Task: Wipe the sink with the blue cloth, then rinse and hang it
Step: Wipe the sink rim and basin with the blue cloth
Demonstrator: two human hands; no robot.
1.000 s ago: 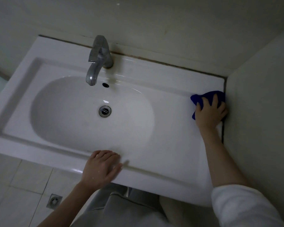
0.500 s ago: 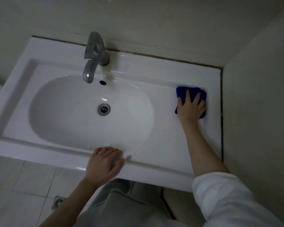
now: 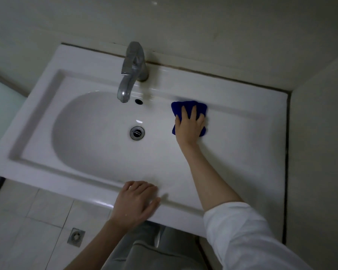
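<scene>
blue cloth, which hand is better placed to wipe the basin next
Right. The right hand lies flat on the blue cloth at the basin's right edge, near the drain. The left hand rests on the sink front rim, apart from the cloth.

The white sink [image 3: 242, 145] is a glossy rectangular basin top with a raised rim and an oval bowl sunk in its middle. The blue cloth [image 3: 201, 107] lies bunched flat at the bowl's right edge, near the back ledge, its middle covered by the right hand [image 3: 189, 127] pressing on it.
</scene>
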